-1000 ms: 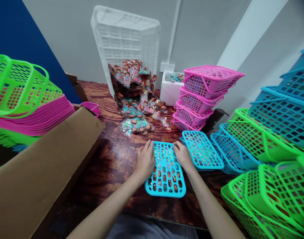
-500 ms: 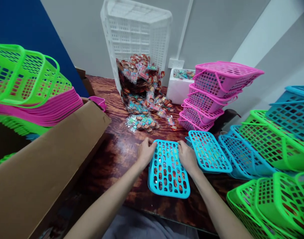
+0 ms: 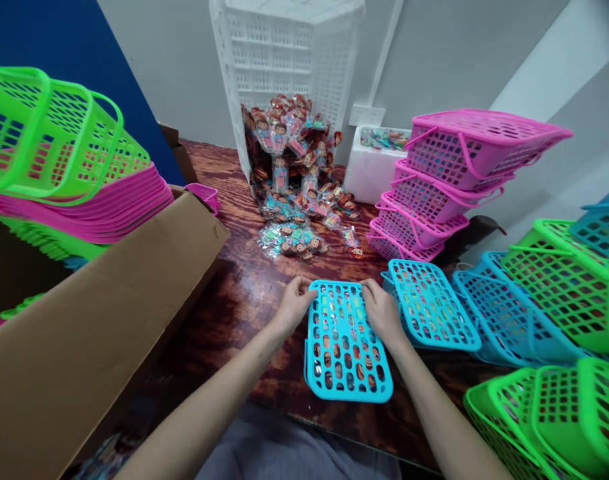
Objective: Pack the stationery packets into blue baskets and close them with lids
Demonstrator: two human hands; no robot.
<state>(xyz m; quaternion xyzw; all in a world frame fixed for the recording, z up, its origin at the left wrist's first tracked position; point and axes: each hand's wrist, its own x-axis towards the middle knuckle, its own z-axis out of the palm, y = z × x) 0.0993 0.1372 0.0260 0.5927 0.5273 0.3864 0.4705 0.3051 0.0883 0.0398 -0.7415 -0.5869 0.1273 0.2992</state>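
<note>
A blue plastic basket (image 3: 347, 343) with a slotted lid stands on the table in front of me, small colourful items showing through the holes. My left hand (image 3: 295, 303) grips its far left corner, the thumb on the lid's rim and the fingers down the side. At the far right corner my right hand (image 3: 382, 310) holds the rim in the same way, its fingertips partly hidden. Close beside my right hand is a second lidded blue basket (image 3: 433, 303), also filled. Beyond both hands lies a heap of small bagged doll-figure packets (image 3: 292, 240).
A white crate (image 3: 289, 50) tipped on its side spills packets at the back. Stacked pink baskets (image 3: 437, 200) and a white foam box (image 3: 372, 170) stand back right. Green baskets (image 3: 564, 280) crowd the right. A cardboard box (image 3: 134, 313) with nested baskets occupies the left.
The view has shifted, so most things appear a little further right. Both hands keep their hold on the blue basket's far corners, and its lid looks much the same.
</note>
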